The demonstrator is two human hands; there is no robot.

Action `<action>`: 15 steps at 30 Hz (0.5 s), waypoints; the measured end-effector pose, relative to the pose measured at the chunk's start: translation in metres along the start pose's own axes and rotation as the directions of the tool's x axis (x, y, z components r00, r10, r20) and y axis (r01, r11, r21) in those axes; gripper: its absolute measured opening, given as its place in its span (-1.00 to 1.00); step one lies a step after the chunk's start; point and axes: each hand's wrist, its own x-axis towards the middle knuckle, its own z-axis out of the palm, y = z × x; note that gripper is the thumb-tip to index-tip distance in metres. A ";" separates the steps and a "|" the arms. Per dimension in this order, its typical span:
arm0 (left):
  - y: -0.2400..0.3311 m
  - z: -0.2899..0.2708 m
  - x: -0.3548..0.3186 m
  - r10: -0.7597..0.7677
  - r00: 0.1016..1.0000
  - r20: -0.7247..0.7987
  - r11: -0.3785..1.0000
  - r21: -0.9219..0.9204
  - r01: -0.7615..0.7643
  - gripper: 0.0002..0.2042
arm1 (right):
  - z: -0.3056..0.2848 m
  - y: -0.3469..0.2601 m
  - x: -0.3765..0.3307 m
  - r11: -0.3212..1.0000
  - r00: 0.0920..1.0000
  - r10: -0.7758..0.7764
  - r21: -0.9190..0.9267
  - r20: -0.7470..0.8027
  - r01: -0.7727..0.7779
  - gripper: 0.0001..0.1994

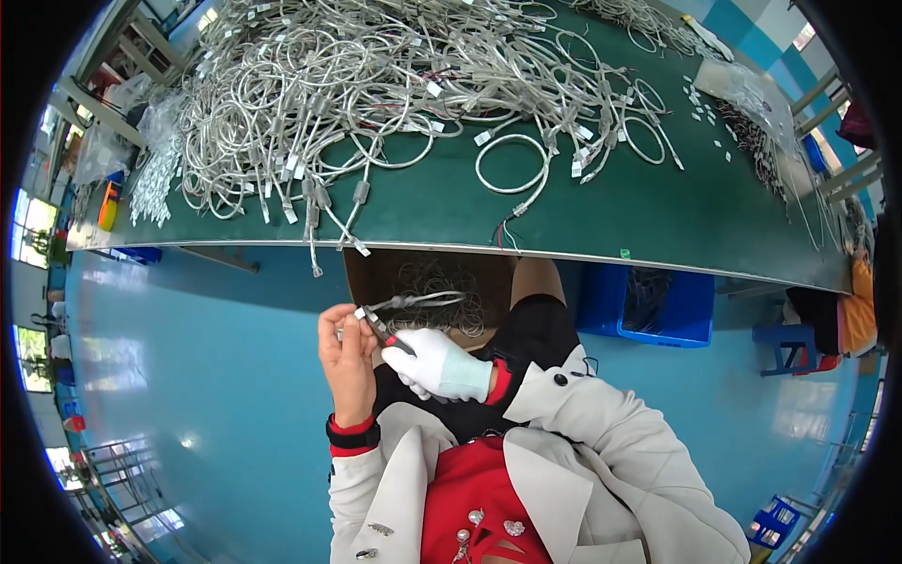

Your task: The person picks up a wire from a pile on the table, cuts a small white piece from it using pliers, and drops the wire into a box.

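Note:
My bare left hand (346, 362) is closed in a pinch around one end of a grey cable (418, 301), above my lap. A small white piece shows at its fingertips. In a white glove, my right hand (432, 365) grips a pair of pliers (378, 326) with red handles. The jaws of the pliers reach to the cable end beside my left fingertips; whether they bite on it is too small to tell. The rest of the cable, with a thicker lump on it, trails to the right over an open box.
A large heap of similar cables (310, 103) covers much of the green table (423, 211), one loop lying near its front edge. Below stands a cardboard box (366, 273) with cables inside. To its right are a blue bin (691, 315) and a blue stool (785, 340).

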 end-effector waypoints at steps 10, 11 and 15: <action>-0.031 -0.081 0.027 -0.259 0.944 0.204 0.521 -0.794 0.314 -0.86 | -0.019 0.032 0.015 0.857 0.968 0.063 0.484 0.242 -0.177 -0.79; -0.024 -0.090 0.031 -0.218 0.962 0.163 0.529 -0.809 0.257 -0.86 | -0.024 0.037 0.012 0.866 0.971 0.087 0.465 0.225 -0.185 -0.79; 0.016 -0.124 0.050 -0.255 0.961 0.111 0.389 -0.898 0.207 -0.87 | -0.024 0.048 0.001 0.839 0.959 0.195 0.472 0.205 -0.271 -0.79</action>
